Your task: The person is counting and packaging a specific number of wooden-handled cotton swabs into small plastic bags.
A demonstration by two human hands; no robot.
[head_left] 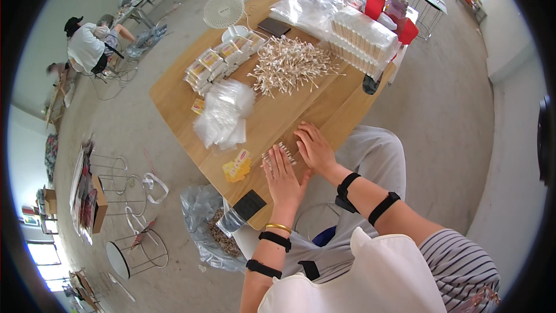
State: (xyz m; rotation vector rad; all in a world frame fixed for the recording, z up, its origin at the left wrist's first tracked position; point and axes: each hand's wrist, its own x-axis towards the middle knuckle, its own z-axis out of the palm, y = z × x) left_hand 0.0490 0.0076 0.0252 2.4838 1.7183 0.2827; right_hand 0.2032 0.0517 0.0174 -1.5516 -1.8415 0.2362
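Note:
A small row of cotton swabs (285, 149) lies side by side near the table's front edge. My left hand (280, 171) rests flat over them with its fingers stretched out, hiding part of the row. Just right of it, my right hand (315, 148) lies palm down on the wood, fingers extended and holding nothing; its thumb side is close to the row. Farther back is a big loose heap of cotton swabs (292, 65). Clear plastic bags (223, 113) are piled to the left, and yellow cards (237, 168) lie left of my left hand.
Filled packets (217, 65) line the wooden table's (341, 104) far left, beside a white fan (225, 11). Bundled swabs in plastic (364, 37) stand at the far right. A plastic sack (202, 220) sits on the floor by the near left edge. Another person (87, 46) sits across the room.

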